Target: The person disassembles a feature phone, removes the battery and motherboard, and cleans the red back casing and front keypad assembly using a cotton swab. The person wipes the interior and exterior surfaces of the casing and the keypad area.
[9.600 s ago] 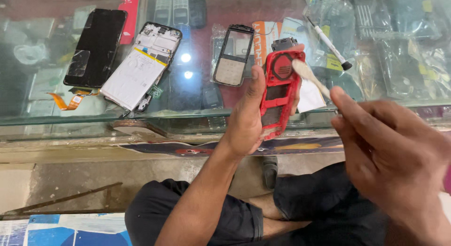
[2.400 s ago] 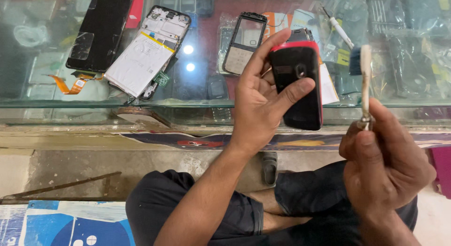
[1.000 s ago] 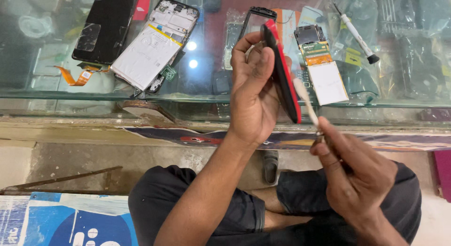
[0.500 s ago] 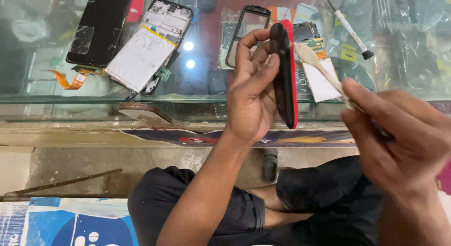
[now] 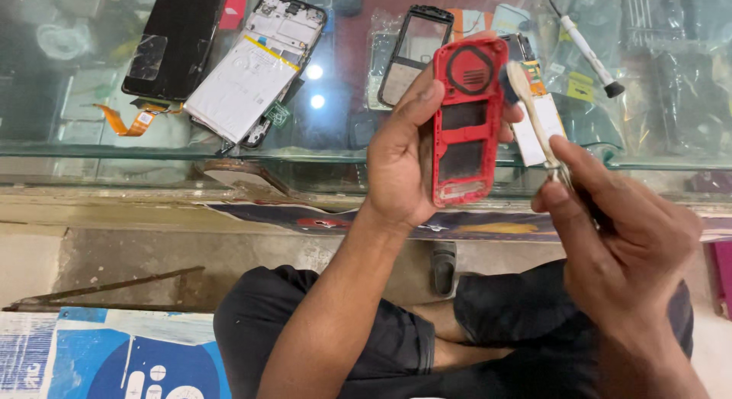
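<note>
Glass counter (image 5: pixel 91 151) carries opened phones behind; left hand (image 5: pixel 400 166) clasps a red phone housing (image 5: pixel 465 121) upright by its edge, while right hand (image 5: pixel 618 239) pinches a pale brush (image 5: pixel 530 113), bristles touching the housing's top corner

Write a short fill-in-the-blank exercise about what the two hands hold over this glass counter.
1. The left hand holds a phone housing coloured ____.
2. The right hand holds a small ____ against the housing's top.
3. The opened smartphone lies on a counter made of ____.

Missing words: red; brush; glass.
</note>
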